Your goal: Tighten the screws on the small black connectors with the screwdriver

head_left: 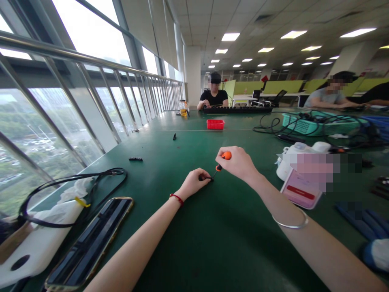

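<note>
While a small black piece [212, 179] is pinched in the left hand [195, 182] near the middle of the green worktop [161, 182], the right hand [238, 163] grips an orange-and-black screwdriver [218, 167], its tip down at the piece. Off to the left lies a black strip [135, 159]; a red tray [215, 124] stands farther away.

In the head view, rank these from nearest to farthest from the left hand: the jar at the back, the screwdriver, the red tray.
1. Screwdriver: just right of the left hand, held in the right hand.
2. Red tray: ahead, slightly right.
3. Jar: farthest back, slightly left.
</note>
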Demonstrator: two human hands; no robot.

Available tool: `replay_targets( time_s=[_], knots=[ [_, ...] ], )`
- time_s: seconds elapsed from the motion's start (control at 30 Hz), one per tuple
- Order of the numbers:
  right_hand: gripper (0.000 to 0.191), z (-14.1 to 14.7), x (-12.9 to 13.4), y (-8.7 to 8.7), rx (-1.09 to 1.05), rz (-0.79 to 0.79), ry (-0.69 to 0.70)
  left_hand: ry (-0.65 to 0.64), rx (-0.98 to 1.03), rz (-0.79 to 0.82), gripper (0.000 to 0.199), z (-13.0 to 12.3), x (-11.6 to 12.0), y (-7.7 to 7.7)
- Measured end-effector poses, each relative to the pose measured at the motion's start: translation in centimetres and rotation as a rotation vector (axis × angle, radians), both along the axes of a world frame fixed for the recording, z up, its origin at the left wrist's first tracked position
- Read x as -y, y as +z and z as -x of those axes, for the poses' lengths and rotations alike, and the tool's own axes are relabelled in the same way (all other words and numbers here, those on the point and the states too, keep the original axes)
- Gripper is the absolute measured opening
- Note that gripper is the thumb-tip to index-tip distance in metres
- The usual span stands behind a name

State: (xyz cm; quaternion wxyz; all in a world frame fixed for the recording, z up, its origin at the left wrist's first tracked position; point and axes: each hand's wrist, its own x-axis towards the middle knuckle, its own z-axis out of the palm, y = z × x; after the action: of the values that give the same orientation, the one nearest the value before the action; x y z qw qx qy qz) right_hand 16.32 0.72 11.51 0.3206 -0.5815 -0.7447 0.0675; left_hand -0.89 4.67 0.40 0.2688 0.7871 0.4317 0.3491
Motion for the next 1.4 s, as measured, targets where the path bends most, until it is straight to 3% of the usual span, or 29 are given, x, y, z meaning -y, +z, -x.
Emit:
replay_targets(
  time_s=[0.1,0.17,0.23,0.37,0.47,1.0,1.4],
  knots=[
    [0.023,-0.4,-0.4,-0.4,-0.123,-0.119,-0.076,0.003,-0.001,0.008,0.013,0.0,0.0,-0.1],
    [0.027,-0.6,-0.9,-1.7,-0.169,-0.194,-0.062,-0.005,0.0,0.007,0.013,0.1,0.0,-0.1],
    [0.026,-0.7,-1.5,-4.0,-0.151,-0.158,0.047,-0.013,-0.001,-0.009,0.013,0.1,0.0,-0.2],
    [0.021,-1.0,-1.8,-8.9,-0.014,-0.003,0.077,0.0,-0.003,-0.061,0.01,0.1,0.1,0.1],
    [0.02,-1.1,-1.7,-10.5,0.026,0.057,0.077,0.011,-0.003,-0.092,0.01,0.1,0.3,0.3],
    [0.012,-0.9,-2.0,-11.6,0.011,0.04,0.078,0.032,-0.013,-0.061,0.013,0.0,0.6,0.7],
    [0.012,-0.9,-1.7,-11.3,0.031,0.053,0.085,-0.016,-0.133,-0.156,0.015,0.0,0.6,0.8]
  ],
)
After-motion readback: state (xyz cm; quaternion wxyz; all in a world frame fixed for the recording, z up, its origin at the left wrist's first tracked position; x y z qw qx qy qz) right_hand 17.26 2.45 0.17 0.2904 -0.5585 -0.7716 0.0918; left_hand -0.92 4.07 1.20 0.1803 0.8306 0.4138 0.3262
